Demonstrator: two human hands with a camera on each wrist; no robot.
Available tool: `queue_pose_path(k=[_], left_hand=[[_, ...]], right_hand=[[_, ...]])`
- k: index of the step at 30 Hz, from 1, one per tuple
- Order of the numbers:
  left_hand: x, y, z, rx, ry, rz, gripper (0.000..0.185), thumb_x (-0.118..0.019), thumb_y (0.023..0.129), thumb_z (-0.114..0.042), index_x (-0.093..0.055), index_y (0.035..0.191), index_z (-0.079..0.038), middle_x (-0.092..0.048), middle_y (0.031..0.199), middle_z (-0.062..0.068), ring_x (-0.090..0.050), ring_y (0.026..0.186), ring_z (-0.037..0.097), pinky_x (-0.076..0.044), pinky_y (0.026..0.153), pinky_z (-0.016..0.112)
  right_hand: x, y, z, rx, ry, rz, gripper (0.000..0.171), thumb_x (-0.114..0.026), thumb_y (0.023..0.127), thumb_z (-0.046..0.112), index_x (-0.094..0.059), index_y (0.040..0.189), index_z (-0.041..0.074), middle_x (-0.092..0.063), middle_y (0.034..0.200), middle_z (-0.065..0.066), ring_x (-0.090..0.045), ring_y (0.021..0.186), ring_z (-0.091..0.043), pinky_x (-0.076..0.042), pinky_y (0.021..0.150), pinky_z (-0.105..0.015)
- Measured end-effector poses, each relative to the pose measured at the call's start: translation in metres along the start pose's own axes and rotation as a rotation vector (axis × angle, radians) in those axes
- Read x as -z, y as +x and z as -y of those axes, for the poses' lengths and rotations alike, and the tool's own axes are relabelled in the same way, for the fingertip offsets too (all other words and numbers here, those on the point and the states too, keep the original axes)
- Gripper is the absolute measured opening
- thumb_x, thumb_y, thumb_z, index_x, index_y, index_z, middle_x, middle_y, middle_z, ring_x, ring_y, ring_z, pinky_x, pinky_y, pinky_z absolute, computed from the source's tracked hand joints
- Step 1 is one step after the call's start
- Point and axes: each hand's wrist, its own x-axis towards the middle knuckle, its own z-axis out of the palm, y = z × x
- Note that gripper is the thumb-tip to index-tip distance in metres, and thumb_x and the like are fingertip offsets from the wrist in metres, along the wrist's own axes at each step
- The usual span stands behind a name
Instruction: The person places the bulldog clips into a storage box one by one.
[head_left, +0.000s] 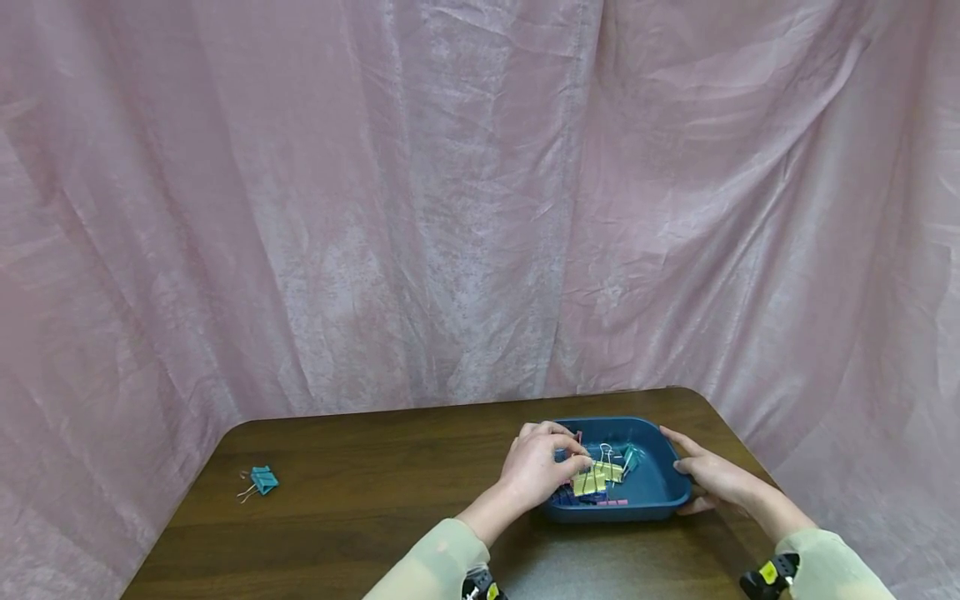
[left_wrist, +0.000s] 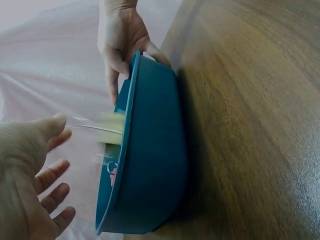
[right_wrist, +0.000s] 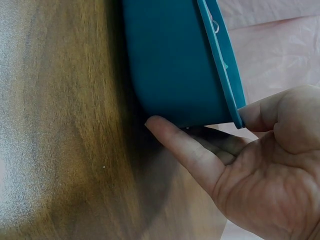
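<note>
A deep blue plastic tray (head_left: 656, 492) stands on the table's right side, with several binder clips of different colours inside. My left hand (head_left: 538, 465) reaches over its left end. In the left wrist view, thumb and index finger pinch the wire handle of a yellow binder clip (left_wrist: 111, 131); the clip is blurred, and the other fingers hang loosely curved. At the tray's right end, my right hand (head_left: 716, 477) grips the wall. Its thumb lies at the rim and a finger presses low on the outside, as the right wrist view shows.
A teal binder clip (head_left: 264, 479) lies alone near the table's left edge, its wire handles toward the front left. Inside the tray are another teal clip (head_left: 632, 458) and a pink clip (head_left: 613, 502). A pink curtain (head_left: 450, 208) hangs behind the brown wooden table (head_left: 375, 467).
</note>
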Motion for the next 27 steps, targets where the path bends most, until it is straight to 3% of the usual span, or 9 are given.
queue_pose_path(k=[5, 12, 21, 27], left_hand=[[0.003, -0.002, 0.001, -0.003, 0.015, 0.017, 0.04, -0.073, 0.092, -0.05, -0.075, 0.126, -0.029, -0.064, 0.125, -0.01, -0.051, 0.117, 0.017, -0.043, 0.1, 0.04], [0.011, -0.003, 0.003, -0.009, 0.057, 0.011, 0.055, -0.069, 0.093, -0.055, -0.062, 0.142, -0.033, -0.06, 0.133, -0.005, -0.049, 0.123, 0.021, -0.041, 0.105, 0.043], [0.019, -0.004, 0.009, -0.032, 0.172, 0.032, 0.063, -0.062, 0.096, -0.06, -0.05, 0.152, -0.035, -0.053, 0.149, -0.001, -0.044, 0.138, 0.025, -0.033, 0.115, 0.051], [0.025, -0.006, 0.02, -0.075, 0.297, 0.039, 0.066, -0.056, 0.097, -0.063, -0.045, 0.156, -0.034, -0.047, 0.156, 0.004, -0.037, 0.146, 0.029, -0.022, 0.121, 0.056]], right_hand=[[0.0, 0.0, 0.0, -0.003, 0.009, -0.003, 0.07, -0.034, 0.104, 0.002, 0.0, 0.164, 0.012, 0.009, 0.158, -0.039, -0.022, 0.132, -0.073, -0.057, 0.079, -0.062], [0.001, 0.0, -0.002, 0.01, 0.013, -0.001, 0.07, -0.034, 0.104, 0.002, 0.0, 0.164, 0.011, 0.008, 0.158, -0.039, -0.023, 0.132, -0.073, -0.057, 0.079, -0.062], [0.001, 0.0, -0.004, 0.02, 0.022, 0.0, 0.071, -0.035, 0.103, 0.002, -0.001, 0.164, 0.011, 0.009, 0.159, -0.038, -0.026, 0.132, -0.072, -0.057, 0.079, -0.061], [0.001, 0.001, -0.004, 0.023, 0.023, 0.001, 0.071, -0.035, 0.103, 0.001, -0.001, 0.164, 0.011, 0.012, 0.16, -0.037, -0.026, 0.132, -0.072, -0.057, 0.079, -0.061]])
